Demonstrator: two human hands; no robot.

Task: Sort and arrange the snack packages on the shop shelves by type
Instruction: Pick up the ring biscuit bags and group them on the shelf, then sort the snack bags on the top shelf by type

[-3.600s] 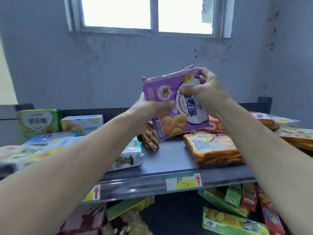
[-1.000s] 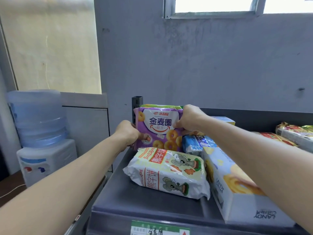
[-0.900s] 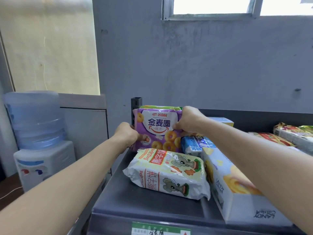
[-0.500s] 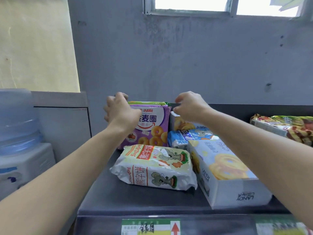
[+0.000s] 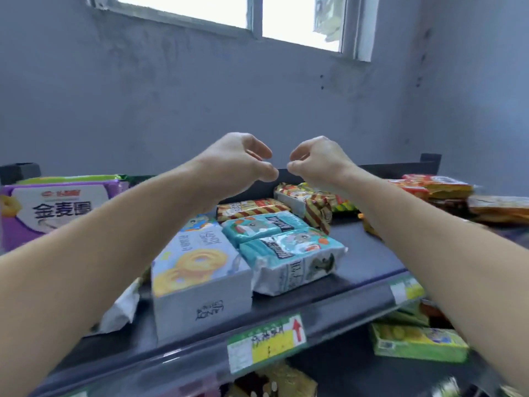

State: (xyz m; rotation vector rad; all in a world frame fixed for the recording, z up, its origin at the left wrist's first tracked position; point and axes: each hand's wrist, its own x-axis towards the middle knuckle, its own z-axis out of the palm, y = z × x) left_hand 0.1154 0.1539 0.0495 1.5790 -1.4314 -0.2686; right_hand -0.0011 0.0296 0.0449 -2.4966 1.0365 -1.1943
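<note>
The purple ring-biscuit pack (image 5: pixel 54 209) stands upright at the shelf's far left, in front of a green pack. My left hand (image 5: pixel 239 160) and my right hand (image 5: pixel 317 161) hover empty above the middle of the top shelf (image 5: pixel 369 265), fingers loosely curled and apart, fingertips nearly meeting. Below them lie a white cookie box (image 5: pixel 200 270), two teal packs (image 5: pixel 289 253) and striped brown packs (image 5: pixel 252 209).
Orange and red packs (image 5: pixel 438 186) pile up at the shelf's right end. A white pack (image 5: pixel 120 308) lies left of the cookie box. A green box (image 5: pixel 419 342) sits on the lower shelf. Price labels (image 5: pixel 266 343) line the front rail. A grey wall stands behind.
Both hands have let go of the purple pack, which stays upright at the far left. The hands and my view have swung right, toward the shelf's middle.
</note>
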